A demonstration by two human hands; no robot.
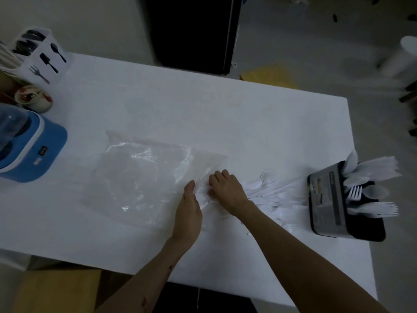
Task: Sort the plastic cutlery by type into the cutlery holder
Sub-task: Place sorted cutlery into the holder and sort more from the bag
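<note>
Both my hands meet at the near right corner of a clear plastic bag (144,175) that lies flat on the white worktop (203,114). My left hand (188,211) stands on its edge beside the bag's mouth, fingers straight and together, touching the crumpled film. My right hand (228,190) lies palm down just beside it, fingers curled onto the bag's mouth; whether they pinch the film or a piece of cutlery I cannot tell.

Just right of my right wrist a loose heap of white plastic cutlery (270,195), forks and spoons mixed, lies on the worktop. Beyond it, near the right edge, stands the dark cutlery holder (327,199), with white forks, spoons and knives already upright in its compartments.

At the far left corner stands a white caddy (45,59) printed with cutlery pictures, a small cup (36,99) near it, and a blue appliance (33,145) at the left edge.
</note>
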